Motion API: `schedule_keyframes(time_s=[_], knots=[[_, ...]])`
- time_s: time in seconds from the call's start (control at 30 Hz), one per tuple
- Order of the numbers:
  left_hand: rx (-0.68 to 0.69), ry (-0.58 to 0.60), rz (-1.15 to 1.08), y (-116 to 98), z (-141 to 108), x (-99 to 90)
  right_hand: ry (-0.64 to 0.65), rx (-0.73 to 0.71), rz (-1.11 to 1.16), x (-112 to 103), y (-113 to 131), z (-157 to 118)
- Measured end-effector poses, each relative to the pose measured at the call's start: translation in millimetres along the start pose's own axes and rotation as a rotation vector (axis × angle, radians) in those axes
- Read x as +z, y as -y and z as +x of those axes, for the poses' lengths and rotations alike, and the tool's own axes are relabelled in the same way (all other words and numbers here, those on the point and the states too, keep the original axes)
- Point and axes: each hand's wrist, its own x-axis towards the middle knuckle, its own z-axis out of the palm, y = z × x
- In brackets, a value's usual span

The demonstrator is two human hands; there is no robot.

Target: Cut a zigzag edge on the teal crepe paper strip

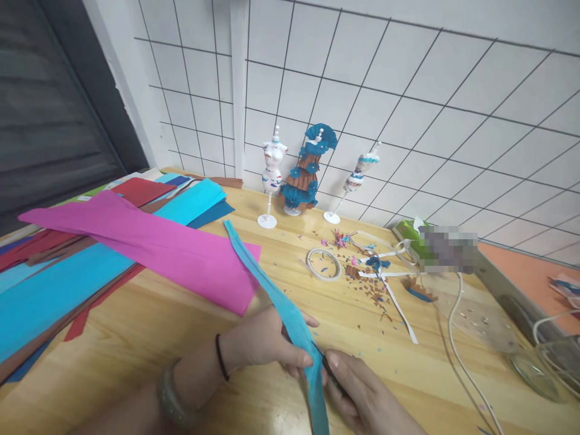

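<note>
A long turquoise paper strip (290,311) runs from the table's middle down past the bottom edge of the view. My left hand (272,341) pinches it, thumb on top and fingers beneath. At the strip's right edge, my right hand (357,386) is closed around a dark, thin tool (335,379), perhaps scissors or a blade; its tip touches the paper and is partly hidden. Beyond my left hand lies a wide magenta paper sheet (181,248), its right end near the strip.
Stacked coloured papers (58,302) cover the left side. Three small mannequins stand by the wall, the middle one (306,175) dressed in brown and blue paper. A tape roll (323,264), paper scraps (376,290), white cable (453,338) and glass dish (534,377) lie rightward.
</note>
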Motion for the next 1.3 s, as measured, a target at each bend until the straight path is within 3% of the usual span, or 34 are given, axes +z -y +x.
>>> schedule_keyframes(time_s=[0.27,0.67,0.87,1.03,1.3], knots=[[0.033,-0.052,-0.034,-0.2,0.1,6.7,0.047,0.057,0.022,-0.1,-1.7,3.0],[0.051,-0.132,-0.164,2.5,3.9,17.0,-0.015,0.053,0.169,5.8,-2.4,3.9],[0.089,-0.042,-0.091,-1.9,2.2,18.1,-0.002,0.064,0.210,4.5,-1.9,4.1],[0.024,-0.122,-0.108,-9.0,0.3,19.6,-0.039,0.068,0.207,5.4,-2.7,3.4],[0.004,-0.143,-0.028,-10.3,-1.1,20.1,-0.085,0.043,0.268,5.9,-6.4,5.7]])
